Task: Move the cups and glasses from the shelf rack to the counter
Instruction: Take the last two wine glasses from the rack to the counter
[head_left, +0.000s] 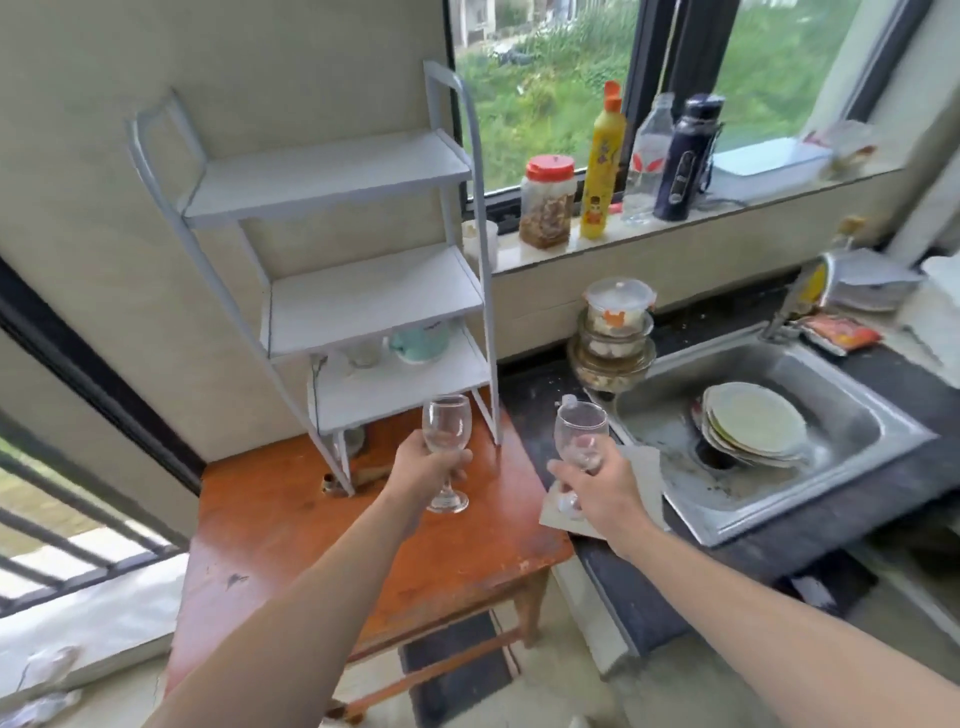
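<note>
Two hands, left hand (426, 462) and right hand (597, 488), each grip a wine glass near the sink (883, 431).

A steel sink (852, 483) holding stacked plates (753, 423) lies right of the hands; jar (548, 202), yellow bottle (602, 166) and flask (683, 158) line the windowsill beyond them.

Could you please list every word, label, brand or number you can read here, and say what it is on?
No text can be read.
Yellow bottle: printed label with a figure, lettering too blurred.
Clear bottle: red-and-white label, unreadable.
Dark flask: pale marking, too small.
Red packet by the sink: print blurred.
</note>
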